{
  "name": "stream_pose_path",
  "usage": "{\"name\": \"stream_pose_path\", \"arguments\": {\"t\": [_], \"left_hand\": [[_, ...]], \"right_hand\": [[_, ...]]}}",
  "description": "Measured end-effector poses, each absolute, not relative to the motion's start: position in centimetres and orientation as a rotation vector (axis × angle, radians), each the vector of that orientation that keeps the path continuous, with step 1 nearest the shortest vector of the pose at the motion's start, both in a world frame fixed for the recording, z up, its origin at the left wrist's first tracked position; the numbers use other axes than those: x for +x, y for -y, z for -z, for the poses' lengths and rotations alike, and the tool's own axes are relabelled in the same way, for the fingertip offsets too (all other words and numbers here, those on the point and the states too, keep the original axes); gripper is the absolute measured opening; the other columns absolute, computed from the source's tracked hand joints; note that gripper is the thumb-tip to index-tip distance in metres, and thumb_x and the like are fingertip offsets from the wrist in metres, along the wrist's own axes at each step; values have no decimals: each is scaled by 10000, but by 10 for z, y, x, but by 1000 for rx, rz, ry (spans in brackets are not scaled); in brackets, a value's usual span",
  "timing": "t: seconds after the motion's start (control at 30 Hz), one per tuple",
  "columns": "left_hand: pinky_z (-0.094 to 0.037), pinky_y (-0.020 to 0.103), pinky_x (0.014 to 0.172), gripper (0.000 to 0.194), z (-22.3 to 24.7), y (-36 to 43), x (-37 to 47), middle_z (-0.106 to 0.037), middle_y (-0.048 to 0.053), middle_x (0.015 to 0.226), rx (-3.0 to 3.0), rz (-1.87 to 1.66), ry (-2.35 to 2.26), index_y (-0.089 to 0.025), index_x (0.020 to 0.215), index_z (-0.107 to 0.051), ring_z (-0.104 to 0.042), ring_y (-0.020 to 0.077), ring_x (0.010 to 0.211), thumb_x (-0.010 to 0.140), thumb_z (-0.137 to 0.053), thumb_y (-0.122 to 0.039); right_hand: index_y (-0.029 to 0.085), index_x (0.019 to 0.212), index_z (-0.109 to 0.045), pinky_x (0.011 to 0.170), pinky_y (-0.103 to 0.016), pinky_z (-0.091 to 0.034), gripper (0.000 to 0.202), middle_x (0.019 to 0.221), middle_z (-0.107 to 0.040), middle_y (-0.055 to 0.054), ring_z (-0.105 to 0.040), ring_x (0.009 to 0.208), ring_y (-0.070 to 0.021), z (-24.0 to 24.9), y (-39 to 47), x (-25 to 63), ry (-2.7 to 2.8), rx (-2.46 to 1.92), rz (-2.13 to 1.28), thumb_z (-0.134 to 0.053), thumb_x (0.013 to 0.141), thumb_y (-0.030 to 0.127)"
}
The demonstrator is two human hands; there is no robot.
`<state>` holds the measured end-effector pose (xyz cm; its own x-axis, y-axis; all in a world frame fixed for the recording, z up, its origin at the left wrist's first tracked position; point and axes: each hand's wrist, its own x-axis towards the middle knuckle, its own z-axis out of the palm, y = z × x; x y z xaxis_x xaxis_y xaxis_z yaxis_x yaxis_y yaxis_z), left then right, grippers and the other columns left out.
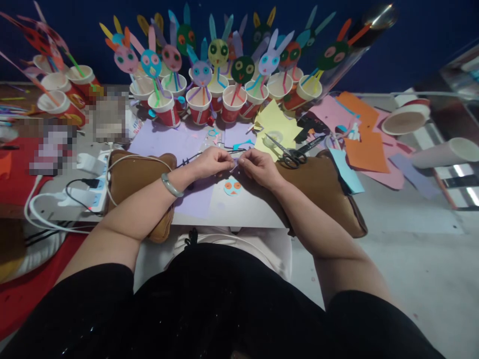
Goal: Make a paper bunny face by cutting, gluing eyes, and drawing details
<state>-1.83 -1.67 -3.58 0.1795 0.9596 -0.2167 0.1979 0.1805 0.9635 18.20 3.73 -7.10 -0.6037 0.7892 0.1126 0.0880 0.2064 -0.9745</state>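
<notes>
The blue disc is laid on the table, just nearer than both hands. At the left hand and right hand, fingertips are pinched closed; what is held cannot be told. Scissors are placed farther right, and cups are ranged beyond.

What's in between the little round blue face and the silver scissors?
Your right hand, and some of the brown cushion, lie between the blue paper face and the silver scissors, in the head view.
</notes>
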Motion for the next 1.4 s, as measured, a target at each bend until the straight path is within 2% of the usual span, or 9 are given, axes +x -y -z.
{"name": "stream_pose_path", "arguments": {"t": [0.13,0.23,0.37,0.6,0.73,0.87,1.07,1.23,1.4], "left_hand": [[-367,185,447,201,31,13,-26,-589,-54,486,1260,-919,-1449,-137,659,-678,-485,46,403,833,-712,-43],[-359,191,454,171,28,11,-30,-620,-48,508,1239,-956,-1509,-141,670,-681,-480,46,404,818,-721,-64],[-361,194,463,159,31,11,-30,-647,-34,530,1244,-950,-1495,-148,658,-669,-489,51,421,774,-759,-87],[-369,204,467,229,35,10,-27,-612,-52,518,1178,-1020,-1465,-174,661,-610,-498,64,429,716,-812,-84],[-414,226,521,273,30,13,-25,-572,-70,537,1186,-1066,-1427,-195,689,-570,-521,83,469,730,-823,-100],[-492,253,667,130,29,21,-23,-703,-12,713,1498,-1190,-1446,-187,747,-676,-610,109,633,791,-774,-114],[-523,310,990,113,33,35,-27,-824,61,1025,2009,-1118,-1395,-233,840,-755,-753,183,1041,938,-698,-238],[-521,325,1002,148,35,39,-29,-826,71,1113,2109,-1017,-1455,-258,868,-754,-750,197,1113,969,-689,-344],[-504,303,869,106,31,38,-22,-798,52,911,2017,-1024,-1517,-220,792,-718,-712,186,892,895,-730,-240]], "right_hand": [[222,856,-673,585,-313,-410,343,690,-646,3,-484,561,-139,74,-43,189,2003,-864,-1069,-693,955,549],[207,946,-736,762,-387,-475,212,877,-723,-78,-599,775,-224,78,-48,193,2273,-824,-737,-668,964,407],[194,1040,-755,890,-464,-441,232,1052,-721,-154,-595,1014,-329,80,-46,190,2599,-830,-453,-687,956,400],[212,876,-692,860,-438,-433,154,908,-699,-115,-588,907,-286,80,-40,182,2560,-795,-620,-583,963,278],[231,886,-662,768,-391,-460,204,805,-678,-54,-556,737,-219,76,-40,184,2209,-900,-835,-630,972,413],[241,1013,-689,733,-371,-478,385,913,-729,-54,-579,743,-206,71,-38,189,2053,-845,-934,-744,898,604],[220,1029,-731,946,-468,-419,299,1037,-745,-110,-635,1021,-306,79,-40,192,2385,-756,-461,-677,975,509],[215,1108,-735,905,-452,-398,367,1015,-738,-114,-619,1008,-311,82,-38,192,2501,-778,-433,-653,992,553],[242,1174,-708,932,-463,-408,455,986,-725,-92,-632,966,-294,77,-36,193,2322,-744,-459,-599,1001,648]]}}
